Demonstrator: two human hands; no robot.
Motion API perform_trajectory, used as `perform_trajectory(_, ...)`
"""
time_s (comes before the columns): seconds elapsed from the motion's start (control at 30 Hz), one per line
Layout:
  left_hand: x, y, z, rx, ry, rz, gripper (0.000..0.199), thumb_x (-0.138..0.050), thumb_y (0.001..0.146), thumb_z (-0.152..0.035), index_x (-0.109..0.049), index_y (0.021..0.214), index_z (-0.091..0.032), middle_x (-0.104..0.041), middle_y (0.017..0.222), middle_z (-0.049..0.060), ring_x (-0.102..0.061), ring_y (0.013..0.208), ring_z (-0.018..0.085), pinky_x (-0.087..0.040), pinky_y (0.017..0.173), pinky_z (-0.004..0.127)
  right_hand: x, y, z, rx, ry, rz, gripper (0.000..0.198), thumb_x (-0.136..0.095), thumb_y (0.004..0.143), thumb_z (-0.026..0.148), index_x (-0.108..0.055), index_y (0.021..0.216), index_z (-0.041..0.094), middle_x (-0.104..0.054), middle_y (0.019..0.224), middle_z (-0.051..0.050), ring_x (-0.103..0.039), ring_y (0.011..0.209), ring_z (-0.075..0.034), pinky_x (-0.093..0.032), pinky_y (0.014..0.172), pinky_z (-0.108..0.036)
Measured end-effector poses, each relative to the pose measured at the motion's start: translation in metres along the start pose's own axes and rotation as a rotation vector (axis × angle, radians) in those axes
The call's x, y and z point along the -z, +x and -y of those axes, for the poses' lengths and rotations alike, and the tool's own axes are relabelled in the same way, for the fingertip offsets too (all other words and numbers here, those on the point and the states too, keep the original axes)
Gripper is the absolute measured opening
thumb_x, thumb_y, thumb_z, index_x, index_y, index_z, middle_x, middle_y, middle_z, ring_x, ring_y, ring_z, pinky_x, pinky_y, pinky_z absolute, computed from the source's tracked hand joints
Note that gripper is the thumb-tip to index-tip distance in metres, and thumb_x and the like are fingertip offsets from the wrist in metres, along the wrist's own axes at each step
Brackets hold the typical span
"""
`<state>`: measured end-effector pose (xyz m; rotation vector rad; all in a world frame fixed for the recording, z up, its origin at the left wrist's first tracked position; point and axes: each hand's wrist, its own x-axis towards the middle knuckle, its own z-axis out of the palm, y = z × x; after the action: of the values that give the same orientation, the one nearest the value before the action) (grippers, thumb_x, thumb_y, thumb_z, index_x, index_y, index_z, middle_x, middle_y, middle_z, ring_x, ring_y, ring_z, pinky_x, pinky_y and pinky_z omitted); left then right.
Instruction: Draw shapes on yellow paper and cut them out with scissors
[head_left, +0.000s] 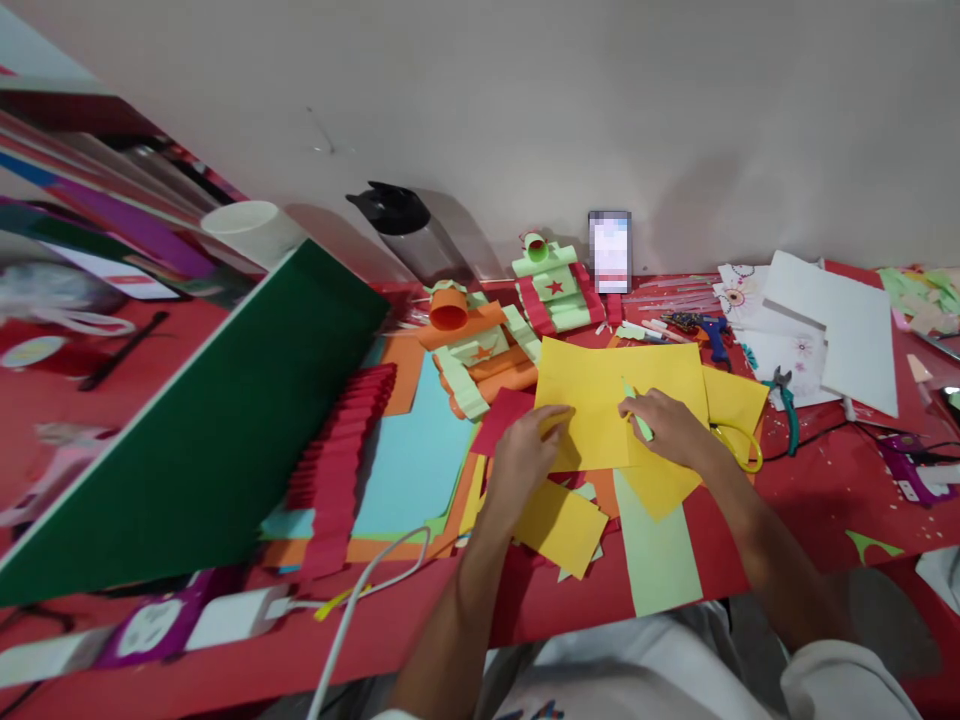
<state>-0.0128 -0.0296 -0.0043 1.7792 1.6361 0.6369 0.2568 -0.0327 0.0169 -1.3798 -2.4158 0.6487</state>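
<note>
A large yellow paper sheet (600, 375) lies in front of me. My left hand (534, 440) is at its left edge, fingers bent and closed on the paper there. Over the sheet's right half, my right hand (664, 425) is closed around a slim light-green pen-shaped tool (642, 426), its thin end pointing away from me; its exact kind is unclear. More yellow paper extends below and to the right, beside yellow-handled scissors (752, 455) that are partly covered. A smaller yellow piece (566, 525) and a pale green strip (656, 555) lie nearer me.
Behind the sheet stand an orange paper model (484, 355) and a green-red one (555, 290). A phone (612, 255) leans on the wall. Left are a dark green board (225, 420), red pleated paper (337, 470) and a white cable (352, 605). Right lie pliers (789, 410) and white foam board (862, 335).
</note>
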Motion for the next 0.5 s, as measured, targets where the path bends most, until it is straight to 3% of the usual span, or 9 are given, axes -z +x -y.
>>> perform_trajectory(0.17,0.007,0.003,0.004,0.079,-0.002,-0.023,0.026,-0.061,0.094,-0.031,-0.073,0.115,-0.022,-0.079,0.122,0.009,-0.074,0.109,0.031,-0.057,0.093,0.044,0.0,0.0,0.0,-0.008,-0.019,0.013,0.028,-0.054,0.1,0.006,-0.062,0.119,0.027,-0.073,0.111,-0.005,-0.062,0.108,-0.024,-0.047,0.085,-0.034)
perform_trajectory(0.27,0.012,-0.006,0.003,0.037,0.125,-0.084,0.024,-0.058,0.096,-0.027,-0.071,0.115,-0.021,-0.075,0.12,0.01,-0.072,0.098,0.027,-0.057,0.085,0.039,0.0,0.0,-0.001,-0.011,-0.021,0.014,0.03,-0.054,0.1,0.006,-0.061,0.12,0.027,-0.074,0.113,-0.005,-0.062,0.108,-0.024,-0.047,0.086,-0.034)
perform_trajectory(0.37,0.012,-0.02,-0.006,-0.128,0.397,-0.205,0.023,-0.052,0.101,-0.021,-0.072,0.114,-0.019,-0.068,0.122,0.016,-0.066,0.108,0.031,-0.056,0.086,0.041,-0.002,0.0,-0.002,-0.011,-0.025,0.013,0.031,-0.054,0.1,0.006,-0.061,0.12,0.027,-0.074,0.112,-0.005,-0.062,0.108,-0.024,-0.047,0.086,-0.033)
perform_trajectory(0.4,0.01,-0.023,-0.011,-0.193,0.475,-0.188,0.024,-0.05,0.102,-0.018,-0.072,0.113,-0.019,-0.067,0.121,0.015,-0.066,0.108,0.031,-0.056,0.086,0.041,-0.002,0.0,-0.003,-0.006,-0.027,0.014,0.031,-0.054,0.099,0.006,-0.061,0.12,0.027,-0.074,0.112,-0.005,-0.062,0.108,-0.024,-0.047,0.086,-0.033)
perform_trajectory(0.5,0.0,-0.022,-0.027,-0.471,0.578,0.048,0.035,-0.047,0.099,-0.004,-0.068,0.121,-0.021,-0.069,0.123,0.012,-0.067,0.106,0.027,-0.057,0.083,0.036,-0.003,0.001,-0.004,0.007,-0.036,0.006,0.03,-0.053,0.099,0.007,-0.062,0.12,0.027,-0.073,0.109,-0.006,-0.062,0.106,-0.025,-0.047,0.086,-0.034)
